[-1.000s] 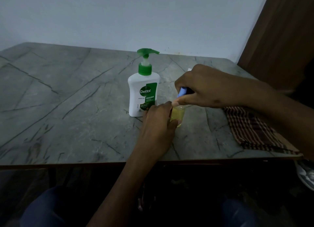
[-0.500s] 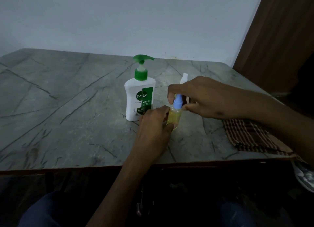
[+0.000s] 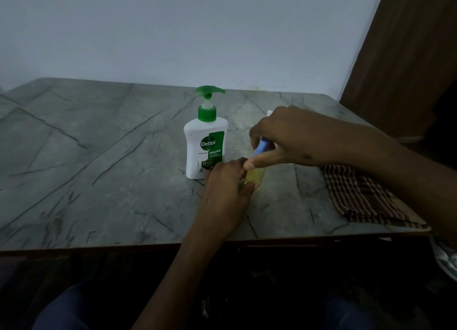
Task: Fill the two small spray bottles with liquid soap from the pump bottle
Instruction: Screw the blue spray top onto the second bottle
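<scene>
A home room: marble-patterned table (image 3: 99, 156), checked cloth (image 3: 358, 193), wooden door (image 3: 408, 57).

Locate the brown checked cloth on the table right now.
In the head view the brown checked cloth lies at the right near edge of the grey marble-pattern table, under the right forearm, right of the small yellow-filled spray bottle.

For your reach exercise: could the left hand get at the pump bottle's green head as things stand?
Probably yes, once the left hand releases the small spray bottle; the pump bottle stands just behind it, nothing above its head.
</scene>
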